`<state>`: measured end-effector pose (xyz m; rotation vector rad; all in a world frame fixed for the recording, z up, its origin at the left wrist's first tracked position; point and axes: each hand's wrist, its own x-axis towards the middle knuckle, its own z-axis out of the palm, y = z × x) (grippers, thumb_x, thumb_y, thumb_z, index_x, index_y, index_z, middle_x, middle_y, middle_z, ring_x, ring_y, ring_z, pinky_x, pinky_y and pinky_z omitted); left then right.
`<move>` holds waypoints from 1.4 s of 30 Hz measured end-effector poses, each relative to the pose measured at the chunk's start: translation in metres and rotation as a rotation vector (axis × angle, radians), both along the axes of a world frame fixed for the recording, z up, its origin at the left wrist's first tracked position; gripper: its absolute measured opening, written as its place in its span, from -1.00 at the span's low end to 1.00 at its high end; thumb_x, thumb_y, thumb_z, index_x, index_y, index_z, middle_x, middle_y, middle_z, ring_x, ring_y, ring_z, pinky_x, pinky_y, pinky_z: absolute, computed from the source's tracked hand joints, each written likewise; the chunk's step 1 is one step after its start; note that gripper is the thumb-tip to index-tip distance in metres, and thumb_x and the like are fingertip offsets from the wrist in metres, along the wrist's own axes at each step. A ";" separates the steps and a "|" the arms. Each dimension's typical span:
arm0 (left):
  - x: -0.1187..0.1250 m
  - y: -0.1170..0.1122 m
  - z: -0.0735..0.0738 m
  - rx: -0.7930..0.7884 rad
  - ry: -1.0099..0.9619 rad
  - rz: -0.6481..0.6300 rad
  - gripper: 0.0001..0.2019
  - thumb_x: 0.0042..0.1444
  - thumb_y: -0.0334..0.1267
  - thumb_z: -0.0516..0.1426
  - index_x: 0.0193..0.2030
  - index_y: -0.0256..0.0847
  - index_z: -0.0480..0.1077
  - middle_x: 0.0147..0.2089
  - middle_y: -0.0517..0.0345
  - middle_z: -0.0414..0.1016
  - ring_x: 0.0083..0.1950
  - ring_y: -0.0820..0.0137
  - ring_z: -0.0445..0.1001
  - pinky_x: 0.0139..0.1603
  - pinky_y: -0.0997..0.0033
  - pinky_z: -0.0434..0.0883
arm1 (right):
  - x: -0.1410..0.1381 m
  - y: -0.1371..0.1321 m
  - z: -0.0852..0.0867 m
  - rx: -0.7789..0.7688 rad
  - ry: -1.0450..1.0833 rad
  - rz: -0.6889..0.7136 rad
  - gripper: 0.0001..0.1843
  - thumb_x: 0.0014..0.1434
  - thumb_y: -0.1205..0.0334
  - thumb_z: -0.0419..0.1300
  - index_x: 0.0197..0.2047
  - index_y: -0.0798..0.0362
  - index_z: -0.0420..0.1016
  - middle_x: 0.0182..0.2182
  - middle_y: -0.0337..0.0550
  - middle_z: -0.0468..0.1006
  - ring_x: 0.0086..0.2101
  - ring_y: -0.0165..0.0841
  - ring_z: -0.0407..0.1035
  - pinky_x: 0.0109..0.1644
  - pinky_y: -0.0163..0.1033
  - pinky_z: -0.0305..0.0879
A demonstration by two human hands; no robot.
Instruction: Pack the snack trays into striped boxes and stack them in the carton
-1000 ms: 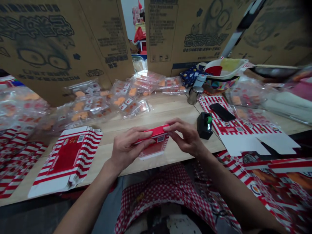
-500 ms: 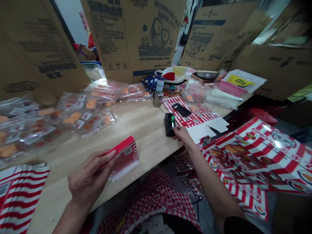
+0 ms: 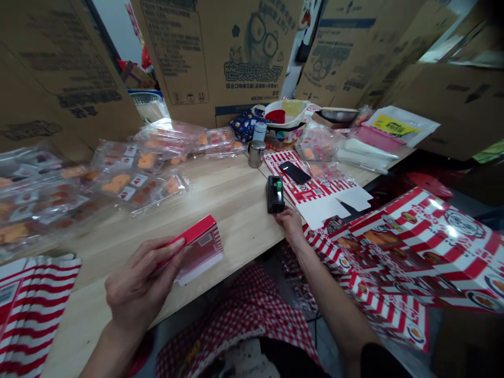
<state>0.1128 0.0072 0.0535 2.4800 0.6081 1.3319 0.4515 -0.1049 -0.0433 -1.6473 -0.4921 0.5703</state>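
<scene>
Left hand (image 3: 136, 286): my fingers clasped the red carton (image 3: 197, 249) at the wooden table (image 3: 232, 199)'s front edge
Right hand (image 3: 290, 223): my fingertips sat at the black tape dispenser (image 3: 275, 193); grip I couldn't tell

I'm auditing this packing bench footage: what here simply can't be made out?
Head view only.
Right hand at the tape dispenser: grip too small to tell.
Red box: contents hidden by its walls and the left hand.
Striped cartons: cut off by the left edge.
Snack packets: blurred, labels unreadable.
</scene>
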 end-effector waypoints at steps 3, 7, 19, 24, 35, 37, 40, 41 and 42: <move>0.002 -0.002 0.002 -0.014 0.015 0.005 -0.74 0.16 -0.43 0.27 -0.02 -0.11 0.55 -0.03 0.09 0.59 -0.10 0.36 0.59 -0.12 0.42 0.51 | -0.015 -0.009 0.013 -0.005 -0.075 -0.037 -0.77 -0.07 0.12 0.29 -0.51 -0.02 0.30 -0.49 -0.24 0.45 -0.36 -0.31 0.42 -0.31 -0.25 0.38; 0.003 -0.011 0.006 -0.075 -0.010 -0.008 -0.85 0.20 -0.43 0.22 -0.11 -0.17 0.52 -0.11 0.07 0.59 -0.12 0.36 0.59 -0.13 0.43 0.52 | -0.068 -0.015 0.053 0.050 -0.077 0.190 -0.84 0.09 0.12 0.28 -0.34 0.01 0.45 -0.53 -0.25 0.48 -0.52 -0.38 0.35 -0.43 -0.27 0.31; -0.004 -0.026 0.000 -0.178 -0.074 0.050 -0.62 0.20 -0.41 0.21 0.13 -0.19 0.26 -0.04 0.02 0.50 -0.07 0.36 0.57 -0.08 0.38 0.54 | -0.192 0.027 0.125 0.162 0.196 0.659 -0.18 0.18 0.13 0.21 0.45 0.16 0.15 -0.63 -0.38 0.50 -0.67 -0.47 0.33 -0.57 -0.33 0.36; -0.006 -0.021 0.006 -0.133 -0.034 -0.098 -0.68 0.22 -0.50 0.15 0.09 -0.19 0.36 -0.05 0.03 0.51 -0.04 0.38 0.53 -0.05 0.40 0.51 | -0.193 0.031 0.121 0.136 0.174 0.641 -0.21 0.17 0.11 0.21 0.40 0.25 0.20 -0.65 -0.37 0.48 -0.68 -0.45 0.33 -0.59 -0.33 0.34; 0.008 -0.018 0.035 -0.216 0.165 0.027 -0.92 0.28 -0.28 0.19 -0.21 -0.24 0.48 -0.31 0.13 0.54 -0.27 0.41 0.51 -0.23 0.42 0.41 | -0.199 0.033 0.098 0.241 0.074 0.575 -0.17 0.21 0.27 0.17 0.49 -0.01 -0.02 -0.58 -0.41 0.48 -0.56 -0.41 0.40 -0.42 -0.25 0.42; 0.010 -0.013 0.035 -0.168 0.214 0.096 -0.88 0.29 -0.27 0.16 -0.27 -0.22 0.44 -0.34 0.17 0.51 -0.32 0.43 0.49 -0.28 0.44 0.37 | -0.199 0.033 0.097 0.230 0.101 0.583 -0.07 0.20 0.27 0.18 0.53 -0.04 -0.18 -0.54 -0.40 0.51 -0.57 -0.40 0.42 -0.43 -0.23 0.45; -0.008 0.011 0.019 -0.286 0.084 0.284 -0.90 0.25 -0.22 0.15 -0.22 -0.18 0.43 -0.31 0.18 0.51 -0.31 0.43 0.49 -0.27 0.46 0.38 | -0.191 0.030 0.089 0.201 0.118 0.596 -0.01 0.19 0.22 0.20 0.53 -0.05 -0.27 -0.40 -0.30 0.60 -0.55 -0.39 0.45 -0.46 -0.25 0.43; -0.021 0.022 0.008 -0.388 -0.012 0.379 -0.86 0.23 -0.17 0.15 -0.18 -0.18 0.41 -0.28 0.18 0.52 -0.29 0.42 0.50 -0.24 0.46 0.41 | -0.186 0.029 0.085 0.185 0.104 0.592 -0.05 0.19 0.20 0.20 0.52 -0.02 -0.21 -0.37 -0.27 0.62 -0.56 -0.40 0.45 -0.46 -0.26 0.42; -0.036 0.033 -0.005 -0.506 -0.130 0.482 -0.79 0.22 -0.10 0.14 -0.12 -0.18 0.39 -0.24 0.16 0.52 -0.27 0.40 0.51 -0.21 0.44 0.44 | -0.178 0.030 0.079 0.166 0.083 0.585 -0.12 0.19 0.18 0.19 0.48 0.02 -0.10 -0.37 -0.25 0.63 -0.57 -0.40 0.44 -0.47 -0.27 0.41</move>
